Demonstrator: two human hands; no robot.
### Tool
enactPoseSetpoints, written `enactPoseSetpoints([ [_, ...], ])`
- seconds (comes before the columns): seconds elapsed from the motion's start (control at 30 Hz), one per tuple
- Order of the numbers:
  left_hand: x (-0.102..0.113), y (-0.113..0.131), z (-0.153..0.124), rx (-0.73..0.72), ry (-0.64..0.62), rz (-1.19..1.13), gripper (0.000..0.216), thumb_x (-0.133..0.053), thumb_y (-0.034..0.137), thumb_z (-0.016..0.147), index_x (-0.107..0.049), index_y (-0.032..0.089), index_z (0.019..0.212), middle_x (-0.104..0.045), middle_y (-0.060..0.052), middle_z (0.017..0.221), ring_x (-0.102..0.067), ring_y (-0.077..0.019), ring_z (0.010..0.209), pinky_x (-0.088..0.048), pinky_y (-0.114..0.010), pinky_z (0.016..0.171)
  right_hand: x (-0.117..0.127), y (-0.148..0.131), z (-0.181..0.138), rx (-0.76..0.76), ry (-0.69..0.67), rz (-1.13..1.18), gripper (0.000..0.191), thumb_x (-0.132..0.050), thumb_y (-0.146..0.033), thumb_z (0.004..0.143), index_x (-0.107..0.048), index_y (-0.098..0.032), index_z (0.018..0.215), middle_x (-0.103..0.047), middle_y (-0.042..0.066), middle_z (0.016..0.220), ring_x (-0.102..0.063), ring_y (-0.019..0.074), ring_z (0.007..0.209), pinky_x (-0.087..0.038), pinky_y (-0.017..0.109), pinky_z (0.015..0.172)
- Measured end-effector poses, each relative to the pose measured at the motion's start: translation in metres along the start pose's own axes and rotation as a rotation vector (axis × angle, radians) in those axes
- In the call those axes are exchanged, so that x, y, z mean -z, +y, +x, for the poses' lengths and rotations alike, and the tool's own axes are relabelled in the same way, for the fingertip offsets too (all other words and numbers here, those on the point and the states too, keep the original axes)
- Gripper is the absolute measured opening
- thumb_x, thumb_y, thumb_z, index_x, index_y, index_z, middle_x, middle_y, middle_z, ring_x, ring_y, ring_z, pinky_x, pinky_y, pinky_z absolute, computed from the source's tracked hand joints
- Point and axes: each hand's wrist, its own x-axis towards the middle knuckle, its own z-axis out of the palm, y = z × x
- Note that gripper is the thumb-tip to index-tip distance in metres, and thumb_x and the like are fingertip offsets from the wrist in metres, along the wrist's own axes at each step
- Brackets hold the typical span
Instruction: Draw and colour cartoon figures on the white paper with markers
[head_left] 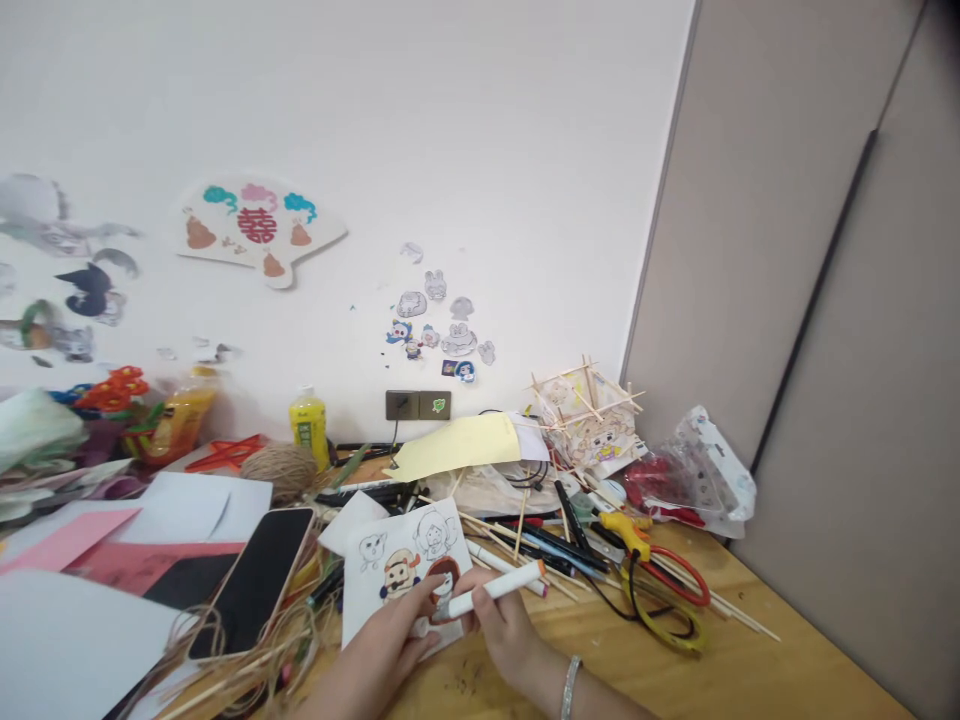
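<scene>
Fingers of the right hand [511, 632] grip a white marker [501, 588], the left hand [396, 632] holds and partly hides a drawing sheet [401, 535], and a fan [259, 228] reads "囍".

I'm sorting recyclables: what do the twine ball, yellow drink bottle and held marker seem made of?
Twine ball: probably jute, matte, with brown, stringy strands. Yellow drink bottle: likely plastic, smooth; contents seem to show through. Held marker: probably plastic, with smooth white barrel.

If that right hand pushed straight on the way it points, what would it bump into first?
Probably the left hand, just ahead over the drawing paper, though depth is hard to judge.
</scene>
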Motion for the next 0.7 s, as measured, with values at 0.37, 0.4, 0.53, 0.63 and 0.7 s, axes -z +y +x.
enactPoseSetpoints([
  [0.37,-0.008,0.000,-0.003,-0.071,0.024,0.061,0.044,-0.048,0.029,0.083,-0.051,0.023,0.127,-0.066,-0.008,0.118,-0.064,-0.0222,0.102,-0.049,-0.026,0.087,-0.003,-0.013,0.000,0.107,-0.131,-0.247,0.061,-0.024,-0.066,0.090,-0.060,-0.019,0.078,-0.061,0.005,0.073,-0.054,0.0184,0.068,-0.045,0.030,0.067],
  [0.4,-0.009,-0.002,-0.003,-0.084,0.044,0.069,0.043,-0.050,0.030,0.083,-0.052,0.025,0.125,-0.067,-0.007,0.117,-0.065,-0.0224,0.101,-0.050,-0.025,0.085,-0.004,-0.014,0.000,0.088,-0.164,-0.281,0.063,-0.022,-0.067,0.090,-0.060,-0.019,0.076,-0.062,0.006,0.074,-0.055,0.0192,0.069,-0.046,0.031,0.068],
  [0.53,-0.007,-0.004,-0.004,-0.140,0.138,0.124,0.032,-0.051,0.034,0.086,-0.057,0.030,0.117,-0.073,-0.002,0.102,-0.069,-0.0205,0.087,-0.052,-0.022,0.075,-0.008,-0.016,0.000,-0.048,-0.189,-0.269,0.056,-0.029,-0.064,0.090,-0.061,-0.020,0.080,-0.063,0.007,0.082,-0.058,0.0223,0.081,-0.045,0.034,0.075],
  [0.63,0.001,0.003,-0.003,-0.212,0.183,0.162,0.022,-0.045,0.039,0.091,-0.063,0.031,0.101,-0.073,0.001,0.089,-0.069,-0.0179,0.077,-0.052,-0.020,0.067,-0.007,-0.015,0.006,-0.135,-0.117,-0.117,0.047,-0.044,-0.064,0.084,-0.057,-0.020,0.076,-0.059,0.003,0.072,-0.057,0.0188,0.072,-0.045,0.030,0.067],
  [0.7,0.007,0.008,-0.001,-0.222,0.213,0.191,0.026,-0.040,0.037,0.092,-0.064,0.030,0.096,-0.072,-0.001,0.090,-0.069,-0.0175,0.078,-0.052,-0.020,0.067,-0.003,-0.017,0.013,-0.217,0.024,0.050,0.045,-0.049,-0.065,0.080,-0.051,-0.020,0.072,-0.047,-0.004,0.057,-0.046,0.0122,0.052,-0.039,0.024,0.050],
])
